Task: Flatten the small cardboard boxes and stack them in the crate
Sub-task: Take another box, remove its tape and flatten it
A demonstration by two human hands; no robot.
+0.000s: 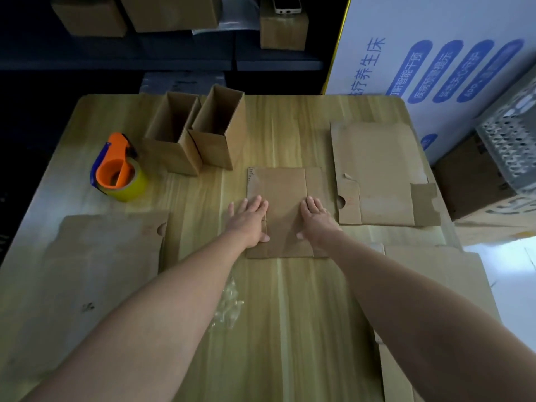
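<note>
A small flattened cardboard box (282,192) lies in the middle of the wooden table (290,309). My left hand (250,217) presses flat on its left edge, fingers spread. My right hand (317,217) presses flat on its right part, palm down. Neither hand grips anything. Two small open boxes stand upright behind: one (174,140) at the left, another (220,132) touching it on the right. A perforated grey crate (513,140) shows at the right edge of the view, off the table.
An orange tape dispenser with yellow tape (119,172) sits at the left. Larger flattened cardboard sheets lie at the far right (377,175), near left (107,256) and near right (435,274). Crumpled clear tape (229,303) lies on the near table. A white printed panel (435,53) stands behind.
</note>
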